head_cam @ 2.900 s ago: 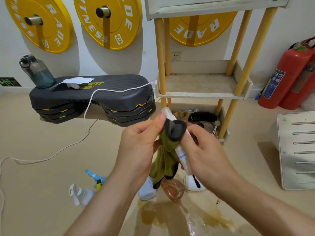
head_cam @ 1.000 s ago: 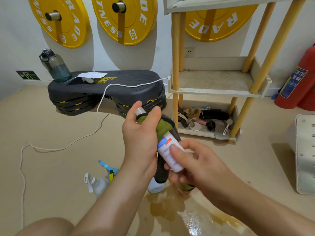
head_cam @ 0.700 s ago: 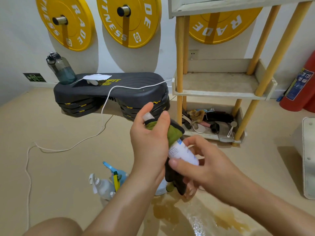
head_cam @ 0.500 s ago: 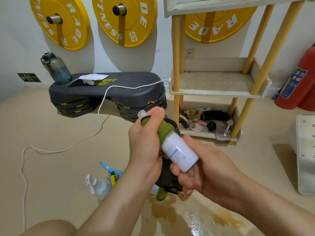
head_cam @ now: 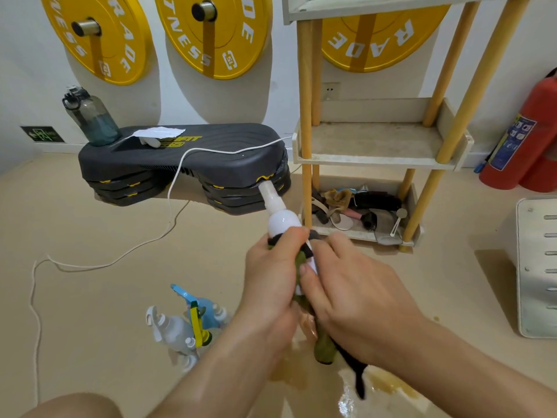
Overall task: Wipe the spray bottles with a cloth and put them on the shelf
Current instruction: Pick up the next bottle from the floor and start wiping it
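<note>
Wiping a white spray bottle [head_cam: 283,221] in the air, short of the shelf [head_cam: 376,159].
Light, stiff plastic, likely slippery if wet; better taken by the body than by the thin top. Left hand [head_cam: 271,277] curled round the cloth [head_cam: 324,346] over its middle, right hand [head_cam: 357,298] gripping its lower end, top pointing away above both.

One wide-angle camera rides on the person's head, looking forward and down. The left hand [head_cam: 271,279] and right hand [head_cam: 358,294] sit close beneath it; the shelf [head_cam: 376,160] and weight plates [head_cam: 217,40] stand farther ahead.
</note>
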